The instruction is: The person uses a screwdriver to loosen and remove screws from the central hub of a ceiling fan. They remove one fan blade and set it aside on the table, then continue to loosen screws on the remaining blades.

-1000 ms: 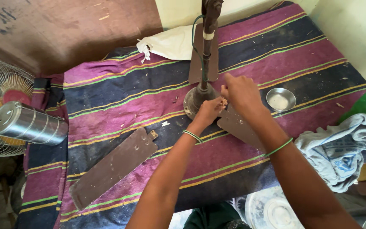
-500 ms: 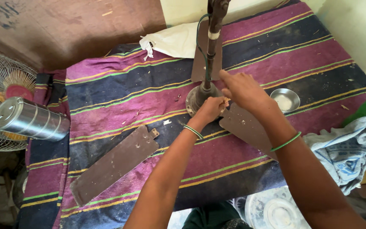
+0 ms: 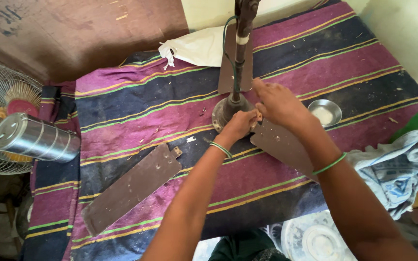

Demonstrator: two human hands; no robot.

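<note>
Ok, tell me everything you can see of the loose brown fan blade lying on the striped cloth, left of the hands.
The loose brown fan blade is a long, flat, dusty board, wider at its lower-left end and narrowing toward a small metal bracket at its upper-right end. Pale spots that look like holes or screws dot its face. It lies flat and diagonal on the purple-and-navy striped cloth, detached from the fan motor hub. Neither hand touches it; the left forearm passes close by.

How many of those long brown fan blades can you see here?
3: one loose blade lying on the striped cloth at left, one blade under the hands, one blade behind the rod. More may be hidden.
</note>
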